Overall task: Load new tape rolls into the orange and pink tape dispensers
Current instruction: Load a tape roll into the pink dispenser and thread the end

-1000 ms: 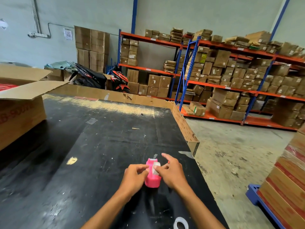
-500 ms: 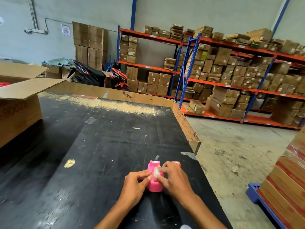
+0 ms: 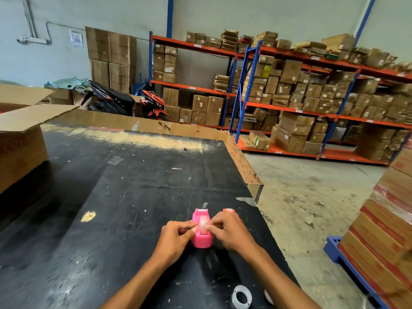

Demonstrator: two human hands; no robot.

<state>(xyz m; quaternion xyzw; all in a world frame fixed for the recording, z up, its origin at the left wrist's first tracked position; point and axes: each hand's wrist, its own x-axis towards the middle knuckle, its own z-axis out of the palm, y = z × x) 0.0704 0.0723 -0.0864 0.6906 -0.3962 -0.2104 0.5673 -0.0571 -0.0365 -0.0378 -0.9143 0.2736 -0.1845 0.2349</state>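
The pink tape dispenser [image 3: 201, 238] stands on the black table [image 3: 124, 197] near its right edge, with a clear tape roll [image 3: 203, 224] sitting in its slot. My left hand [image 3: 176, 236] pinches the roll from the left and my right hand [image 3: 229, 230] pinches it from the right. The orange dispenser [image 3: 228, 210] is just beyond my right hand, which hides most of it. A loose clear tape roll [image 3: 241, 296] lies flat on the table close to me, between my forearms.
An open cardboard box [image 3: 20, 139] sits at the table's left. A cardboard rim [image 3: 243, 166] lines the table's far and right edges. Stacked cartons on a blue pallet [image 3: 383, 237] stand to the right, shelving with boxes behind.
Both hands stay on the roll in the pink dispenser. The view has tilted down, so the orange dispenser and the loose roll near me show again.
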